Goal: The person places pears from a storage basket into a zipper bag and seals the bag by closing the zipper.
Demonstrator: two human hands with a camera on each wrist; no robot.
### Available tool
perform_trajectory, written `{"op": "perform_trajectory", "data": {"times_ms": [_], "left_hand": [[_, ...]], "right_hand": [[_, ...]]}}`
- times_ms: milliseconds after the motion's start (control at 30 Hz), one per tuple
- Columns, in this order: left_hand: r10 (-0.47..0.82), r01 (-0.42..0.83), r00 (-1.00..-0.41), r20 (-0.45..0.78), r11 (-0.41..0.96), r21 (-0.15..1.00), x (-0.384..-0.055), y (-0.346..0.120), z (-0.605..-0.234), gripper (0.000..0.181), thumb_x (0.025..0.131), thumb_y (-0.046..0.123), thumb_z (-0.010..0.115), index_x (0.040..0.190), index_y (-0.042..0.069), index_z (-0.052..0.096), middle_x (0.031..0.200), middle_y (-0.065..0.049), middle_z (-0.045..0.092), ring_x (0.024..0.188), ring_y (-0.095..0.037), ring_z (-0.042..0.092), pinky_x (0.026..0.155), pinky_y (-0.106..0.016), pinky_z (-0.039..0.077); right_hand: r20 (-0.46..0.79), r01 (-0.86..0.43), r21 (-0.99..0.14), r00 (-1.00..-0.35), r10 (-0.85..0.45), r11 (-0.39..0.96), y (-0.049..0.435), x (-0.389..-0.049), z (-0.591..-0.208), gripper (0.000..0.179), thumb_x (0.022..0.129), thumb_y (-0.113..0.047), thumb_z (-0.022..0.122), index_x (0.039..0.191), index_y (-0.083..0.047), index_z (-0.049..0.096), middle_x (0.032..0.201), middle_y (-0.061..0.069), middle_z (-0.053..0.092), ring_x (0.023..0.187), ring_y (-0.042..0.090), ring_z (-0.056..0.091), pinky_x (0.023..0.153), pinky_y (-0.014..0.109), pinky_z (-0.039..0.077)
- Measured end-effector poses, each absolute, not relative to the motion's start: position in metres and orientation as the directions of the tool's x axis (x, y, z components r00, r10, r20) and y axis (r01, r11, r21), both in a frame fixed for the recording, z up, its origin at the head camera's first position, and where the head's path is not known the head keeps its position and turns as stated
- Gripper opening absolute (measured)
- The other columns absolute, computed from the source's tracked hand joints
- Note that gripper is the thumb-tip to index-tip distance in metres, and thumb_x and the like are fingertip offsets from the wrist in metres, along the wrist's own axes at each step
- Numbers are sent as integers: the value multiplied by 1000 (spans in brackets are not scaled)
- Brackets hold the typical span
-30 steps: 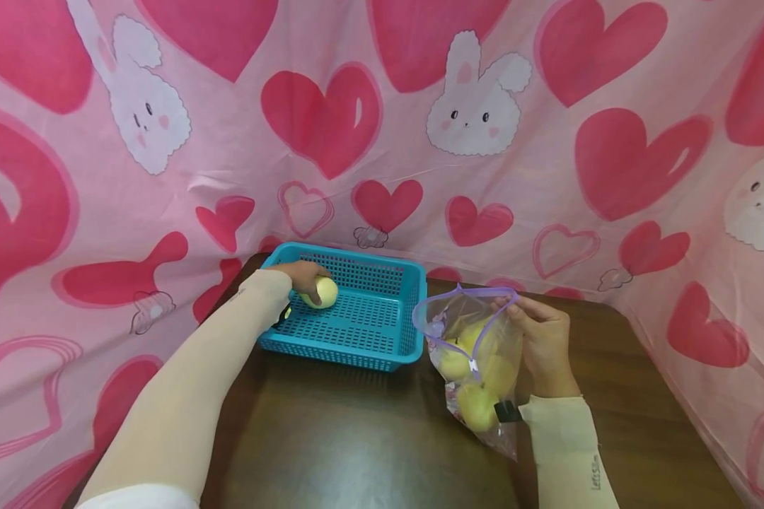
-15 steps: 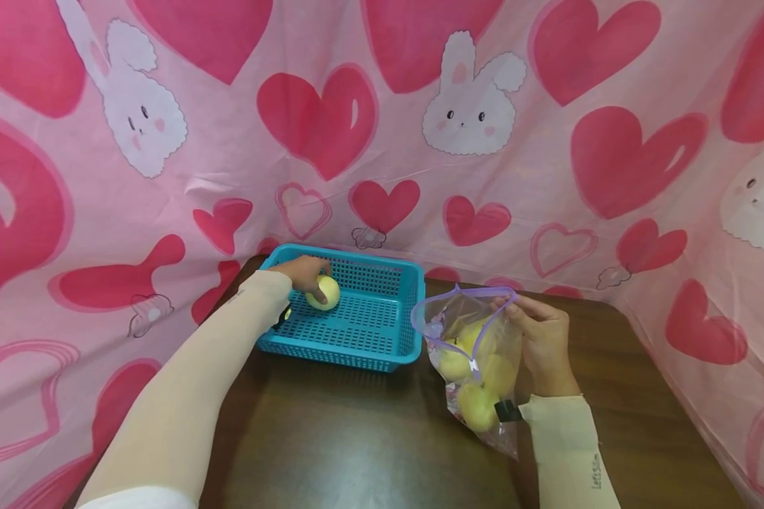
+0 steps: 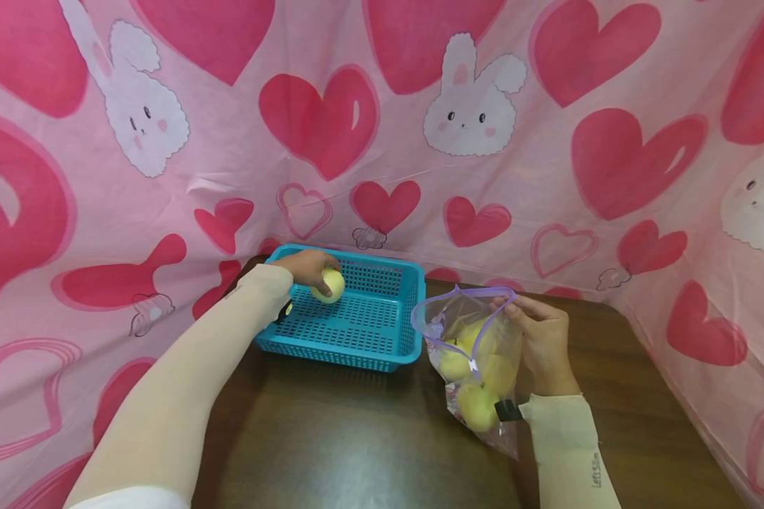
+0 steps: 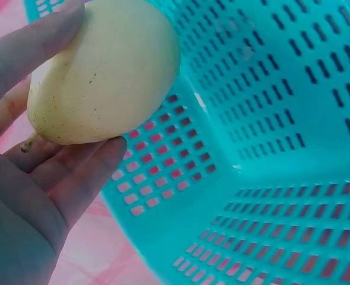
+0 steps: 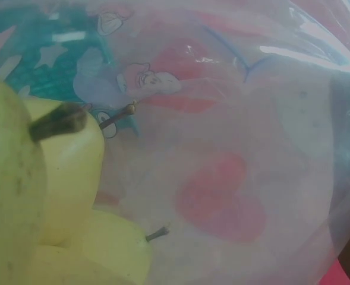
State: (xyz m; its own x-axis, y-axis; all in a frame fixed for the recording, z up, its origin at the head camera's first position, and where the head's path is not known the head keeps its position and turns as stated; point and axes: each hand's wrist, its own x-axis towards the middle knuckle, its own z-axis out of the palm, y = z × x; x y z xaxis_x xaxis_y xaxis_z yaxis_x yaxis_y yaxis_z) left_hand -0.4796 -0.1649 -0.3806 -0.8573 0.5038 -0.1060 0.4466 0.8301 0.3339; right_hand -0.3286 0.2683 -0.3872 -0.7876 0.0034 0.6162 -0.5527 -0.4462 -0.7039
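My left hand (image 3: 312, 268) grips a pale yellow pear (image 3: 331, 285) inside the blue perforated basket (image 3: 388, 366). In the left wrist view the pear (image 4: 112, 71) lies between thumb and fingers, its short stem pointing toward the palm. My right hand (image 3: 543, 343) pinches the purple-edged rim of a clear zip bag (image 3: 506, 417), whose mouth gapes. Several yellow pears (image 3: 477, 406) fill the bag. Through its plastic, the right wrist view shows pears (image 5: 118, 243) with brown stems close to the camera.
The basket stands at the back left of a brown wooden table (image 3: 356, 438), left of the bag. A pink curtain (image 3: 407, 162) with hearts and rabbits hangs behind and along both sides.
The left hand has lifted the pear slightly and moved it a little up and to the right within the basket. The right hand and bag have stayed put.
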Motion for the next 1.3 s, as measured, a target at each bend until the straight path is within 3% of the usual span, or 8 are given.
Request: {"op": "perform_trajectory", "data": {"times_ms": [533, 933, 1300], "left_hand": [[585, 548, -811, -31, 776, 312, -471, -149, -348, 56, 73, 29, 87, 123, 14, 66, 111, -5, 62, 100, -26, 53, 76, -37, 53], [589, 555, -807, -31, 776, 298, -461, -137, -324, 62, 73, 28, 87, 128, 11, 63, 114, -4, 62, 102, -25, 53, 80, -39, 52], [606, 582, -796, 11, 759, 293, -451, -125, -309, 61, 71, 29, 88, 127, 19, 64, 113, 0, 60, 103, -24, 51, 75, -37, 53]], "right_hand": [[619, -572, -711, -785, 21, -408, 266, -329, -387, 19, 87, 18, 59, 103, 15, 68, 92, 19, 72, 85, 28, 71, 82, 34, 54], [594, -554, -730, -804, 27, -400, 264, -329, -388, 17, 87, 17, 60, 103, 15, 68, 91, 19, 72, 85, 28, 71, 80, 35, 55], [593, -560, -737, -804, 34, -379, 262, -328, -387, 15, 87, 16, 61, 101, 18, 67, 90, 19, 72, 85, 28, 71, 82, 34, 54]]}}
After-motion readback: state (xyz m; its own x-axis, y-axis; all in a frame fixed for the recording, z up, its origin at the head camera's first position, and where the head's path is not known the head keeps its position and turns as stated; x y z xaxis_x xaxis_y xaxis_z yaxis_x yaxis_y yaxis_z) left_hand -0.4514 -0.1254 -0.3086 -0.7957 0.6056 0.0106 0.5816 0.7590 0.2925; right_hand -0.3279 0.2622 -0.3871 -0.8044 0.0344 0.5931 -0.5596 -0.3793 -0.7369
